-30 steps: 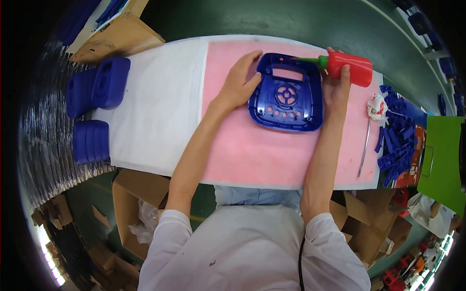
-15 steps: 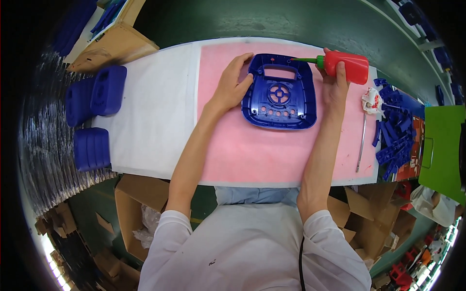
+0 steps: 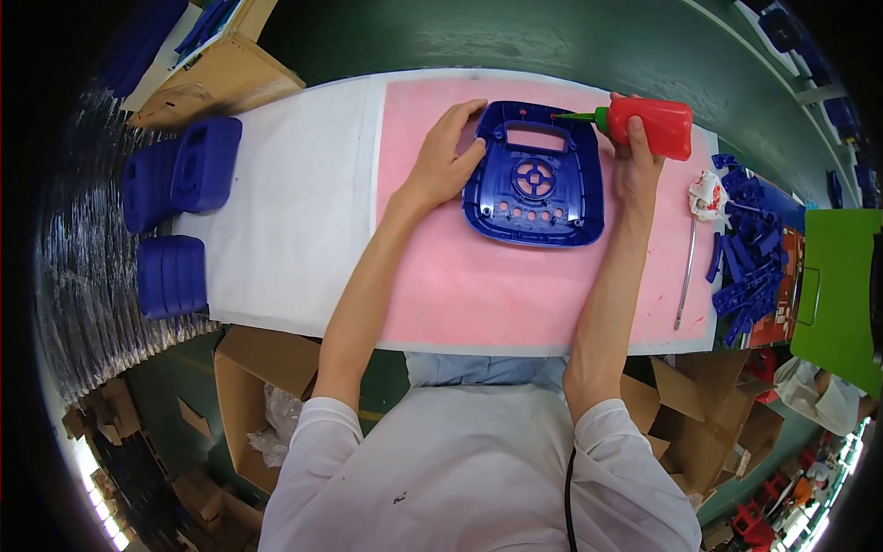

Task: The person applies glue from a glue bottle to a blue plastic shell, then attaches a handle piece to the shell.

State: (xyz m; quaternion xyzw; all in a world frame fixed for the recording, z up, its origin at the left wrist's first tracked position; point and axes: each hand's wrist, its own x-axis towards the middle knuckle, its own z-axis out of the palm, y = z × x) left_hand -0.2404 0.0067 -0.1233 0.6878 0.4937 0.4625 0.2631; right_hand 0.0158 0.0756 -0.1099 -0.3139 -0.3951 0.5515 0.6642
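Note:
A blue plastic housing point(image 3: 501, 189) lies on the pink sheet with its ribbed, hollow side up. It has a handle slot, a round grille and a row of small holes. My left hand point(image 3: 448, 156) grips its upper left edge, thumb on the rim and fingers at the outside. In my right hand point(image 3: 635, 156) is a red squeeze bottle point(image 3: 664, 129), held almost level. Its green nozzle point(image 3: 589, 117) points left, the tip at the housing's upper right corner beside a small red spot. Another red spot shows further left along that top edge.
Small blue plastic parts point(image 3: 750, 248) lie heaped at the table's right, near a metal rod point(image 3: 685, 276) and a red-stained crumpled tissue point(image 3: 707, 196). Finished-looking blue housings point(image 3: 207, 166) stand at the left edge. Open cardboard boxes point(image 3: 262, 368) sit below the table.
The bottle has shifted slightly left relative to the housing, and its nozzle tip sits a little lower at the upper right corner. My left hand keeps its grip on the housing.

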